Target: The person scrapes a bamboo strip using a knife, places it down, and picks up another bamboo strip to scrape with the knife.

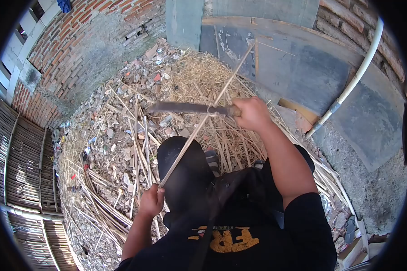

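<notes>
My right hand (250,114) is closed round the wooden handle of a long knife (181,107), whose dark blade points left. Low on the left, my left hand (151,200) grips the lower end of a thin bamboo strip (186,147). The strip runs up and to the right, and the knife crosses it near the handle, in front of my knees. Its far end reaches toward the grey panels. Exactly how blade and strip touch is too small to tell.
Cut strips (99,198) lie on the rubble at the left. Straw shavings (199,77) cover the ground ahead. Grey panels (298,72) and a pale pipe (355,79) stand at the right; a brick wall (77,58) and a bamboo screen (25,162) are at the left.
</notes>
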A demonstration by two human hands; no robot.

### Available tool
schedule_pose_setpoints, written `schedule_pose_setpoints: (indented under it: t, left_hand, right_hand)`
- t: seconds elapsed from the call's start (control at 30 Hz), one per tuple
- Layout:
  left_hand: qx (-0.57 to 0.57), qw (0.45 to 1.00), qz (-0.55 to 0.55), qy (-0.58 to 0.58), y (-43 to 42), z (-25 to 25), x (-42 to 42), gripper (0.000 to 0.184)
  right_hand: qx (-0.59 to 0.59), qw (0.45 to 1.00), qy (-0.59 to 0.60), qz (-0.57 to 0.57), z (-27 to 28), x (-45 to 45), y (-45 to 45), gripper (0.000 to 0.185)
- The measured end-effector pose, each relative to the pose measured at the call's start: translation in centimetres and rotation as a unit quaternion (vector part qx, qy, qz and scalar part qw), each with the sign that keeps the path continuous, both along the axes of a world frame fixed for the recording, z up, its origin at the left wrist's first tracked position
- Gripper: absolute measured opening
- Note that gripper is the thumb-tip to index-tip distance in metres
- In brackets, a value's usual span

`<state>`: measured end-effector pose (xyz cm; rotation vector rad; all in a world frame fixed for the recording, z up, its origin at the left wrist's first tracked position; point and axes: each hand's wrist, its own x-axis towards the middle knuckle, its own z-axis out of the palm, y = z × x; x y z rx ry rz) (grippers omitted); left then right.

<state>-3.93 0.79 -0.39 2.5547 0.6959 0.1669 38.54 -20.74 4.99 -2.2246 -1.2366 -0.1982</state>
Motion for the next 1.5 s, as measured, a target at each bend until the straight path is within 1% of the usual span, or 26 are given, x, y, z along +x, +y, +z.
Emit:
schedule_pose_setpoints:
  t: [0.1, 0.2, 0.3, 0.33, 0.43, 0.5, 0.53, 0.6, 0.67, 0.7, 0.77, 0.8, 0.83, 0.9, 0.97, 1.0, 1.1, 1.2, 1.3, 1.4, 1.5]
  left_hand:
    - [0.012, 1.000, 0.011, -0.005, -0.3, 0.1, 0.8, 0.038]
    - [-0.012, 1.000, -0.001, -0.004, 0.2, -0.1, 0.8, 0.041]
    - [-0.019, 1.000, -0.006, -0.016, -0.1, 0.1, 0.9, 0.044]
    - [-0.028, 0.999, -0.002, -0.025, -0.3, 0.2, 0.9, 0.045]
    - [-0.062, 0.997, 0.017, -0.051, -0.7, 0.4, 1.1, 0.046]
    - [-0.093, 0.994, 0.037, -0.053, -0.6, 0.2, 0.6, 0.047]
    - [-0.106, 0.991, 0.037, -0.074, -0.3, -0.4, 0.2, 0.048]
    - [-0.132, 0.984, 0.036, -0.117, 0.6, -2.0, -0.6, 0.048]
    - [-0.159, 0.981, 0.064, -0.093, 1.5, -2.8, -1.6, 0.050]
    - [-0.172, 0.979, 0.076, -0.081, 1.6, -2.6, -1.5, 0.050]
    - [-0.166, 0.976, 0.094, -0.104, 1.3, -2.3, -1.2, 0.050]
    - [-0.156, 0.976, 0.095, -0.119, 1.5, -2.6, -1.2, 0.050]
    - [-0.146, 0.975, 0.096, -0.133, 1.7, -2.9, -1.3, 0.049]
    - [-0.163, 0.968, 0.111, -0.154, 2.0, -3.3, -1.4, 0.048]
    - [-0.161, 0.965, 0.118, -0.172, 2.4, -3.4, -1.5, 0.049]
    - [-0.153, 0.964, 0.143, -0.167, 2.4, -3.4, -1.5, 0.050]
    - [-0.142, 0.966, 0.135, -0.171, 2.5, -3.0, -1.5, 0.050]
    - [-0.139, 0.966, 0.126, -0.179, 2.7, -3.4, -1.7, 0.050]
    - [-0.135, 0.971, 0.119, -0.159, 2.2, -2.6, -1.7, 0.049]
    - [-0.111, 0.977, 0.114, -0.142, 1.9, -2.5, -1.7, 0.048]
    - [-0.080, 0.983, 0.112, -0.122, 1.7, -2.5, -1.7, 0.047]
  right_hand:
    - [0.027, 0.999, -0.005, -0.037, -0.9, 1.0, -0.9, 0.023]
    - [0.048, 0.998, 0.010, -0.030, -1.1, -0.2, -1.1, 0.025]
    - [0.009, 0.998, 0.016, 0.065, -1.3, -1.5, -0.3, 0.026]
    - [0.014, 0.995, -0.025, 0.100, -1.5, -1.8, 0.1, 0.025]
    - [0.012, 0.985, -0.060, 0.164, -2.0, -2.9, 1.3, 0.025]
    - [0.064, 0.984, -0.028, 0.165, -1.7, -3.0, 1.6, 0.024]
    - [0.090, 0.982, -0.012, 0.166, -1.5, -3.0, 1.6, 0.023]
    - [0.122, 0.980, 0.112, 0.115, -0.7, -2.8, 1.2, 0.024]
    - [0.152, 0.962, 0.225, 0.037, 0.0, -2.6, 0.8, 0.027]
    - [0.189, 0.950, 0.250, 0.002, -0.2, -2.3, 0.7, 0.029]
    - [0.259, 0.916, 0.297, -0.068, -0.9, -1.3, 0.7, 0.033]
    - [0.260, 0.910, 0.303, -0.110, -0.2, -1.4, 0.4, 0.041]
    - [0.238, 0.906, 0.322, -0.137, -0.8, -0.8, 0.3, 0.040]
    - [0.194, 0.894, 0.358, -0.189, -3.0, 1.4, 0.3, 0.038]
    - [0.051, 0.917, 0.335, -0.212, -4.4, 3.1, -0.3, 0.041]
    - [-0.021, 0.920, 0.321, -0.222, -4.4, 3.3, -0.5, 0.042]
    - [-0.209, 0.929, 0.231, -0.199, -4.4, 2.5, -0.3, 0.040]
    - [-0.299, 0.930, 0.190, -0.100, -2.8, 0.4, 0.6, 0.038]
    - [-0.275, 0.947, 0.166, -0.035, -1.3, -1.2, 0.9, 0.044]
    - [-0.173, 0.957, 0.227, -0.053, -1.3, -0.4, 0.9, 0.046]
    - [-0.076, 0.955, 0.246, -0.149, -1.1, 1.0, 0.3, 0.045]
